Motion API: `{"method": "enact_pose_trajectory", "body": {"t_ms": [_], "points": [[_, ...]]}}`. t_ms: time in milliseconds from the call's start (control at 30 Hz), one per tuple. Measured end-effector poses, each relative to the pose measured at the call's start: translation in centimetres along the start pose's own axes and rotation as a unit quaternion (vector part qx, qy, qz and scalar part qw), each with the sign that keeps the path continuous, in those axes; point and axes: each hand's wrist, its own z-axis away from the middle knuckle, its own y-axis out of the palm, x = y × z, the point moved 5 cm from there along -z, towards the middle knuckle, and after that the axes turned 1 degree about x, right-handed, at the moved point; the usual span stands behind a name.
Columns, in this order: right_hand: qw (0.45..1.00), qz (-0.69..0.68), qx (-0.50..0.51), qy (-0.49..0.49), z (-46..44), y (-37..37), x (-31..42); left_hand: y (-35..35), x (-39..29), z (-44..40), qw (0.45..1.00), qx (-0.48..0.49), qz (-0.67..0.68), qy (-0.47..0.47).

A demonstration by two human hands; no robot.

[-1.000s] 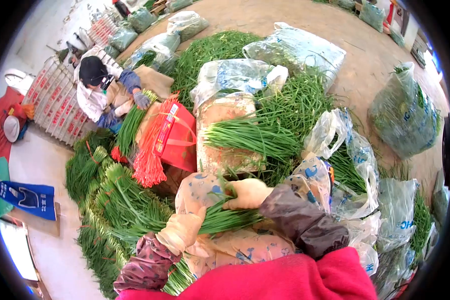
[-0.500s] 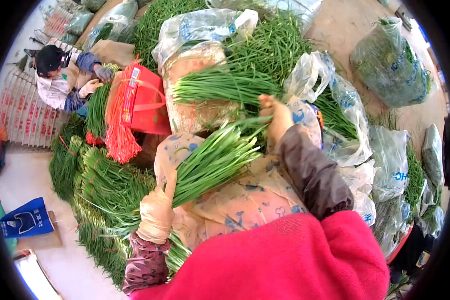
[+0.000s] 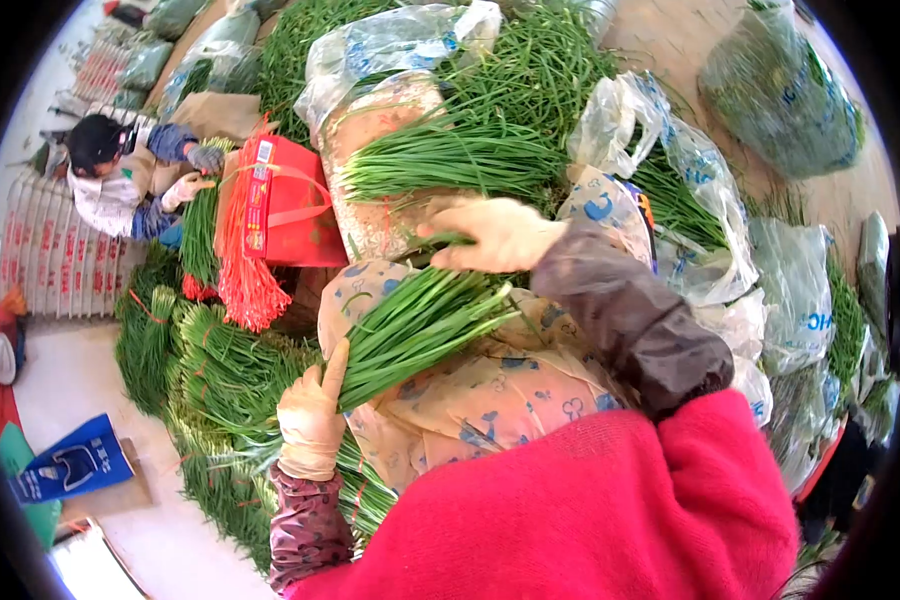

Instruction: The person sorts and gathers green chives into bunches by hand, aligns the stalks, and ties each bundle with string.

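Observation:
My left hand [image 3: 310, 420], in a pale glove, is closed round a bunch of garlic chives [image 3: 410, 335] whose stalks slant up to the right over my lap. Its index finger lies extended along the bunch. My right hand [image 3: 495, 235], also gloved, is at the upper edge of that bunch, with a few green chive stalks between its fingers and thumb. Just beyond it, a loose pile of chives [image 3: 450, 160] lies on a worn, pale block [image 3: 382, 125]. A patterned apron [image 3: 500, 400] covers my lap under the bunch.
A red box [image 3: 305, 205] with red ties [image 3: 240, 250] hanging over its side stands ahead left. Tied chive bundles [image 3: 235, 370] are heaped at my left. Plastic bags of greens [image 3: 780, 95] stand at the right. Another person [image 3: 120, 180] handles chives at the far left.
My right hand has moved left and down, from beside the chive pile to the held bunch, and its fingers now point left. My left hand keeps its grip on the bunch.

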Motion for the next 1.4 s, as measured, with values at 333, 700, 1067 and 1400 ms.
{"method": "enact_pose_trajectory", "body": {"t_ms": [333,700,1067,1400], "points": [[0.862,-0.374,-0.17,0.296,2.9,-1.1,-8.2,5.4,1.2,2.5,0.832,0.125,0.512,-0.172],[0.938,-0.285,-0.058,0.188,-0.1,0.7,1.6,6.5,0.0,0.1,0.905,0.083,0.355,-0.22],[0.855,-0.446,-0.118,0.238,2.3,2.2,-5.1,10.1,-1.5,0.0,0.909,0.064,0.333,-0.242],[0.961,-0.146,0.022,0.232,2.3,-1.8,1.8,9.8,-2.6,-0.3,0.896,0.087,0.31,-0.306]]}}
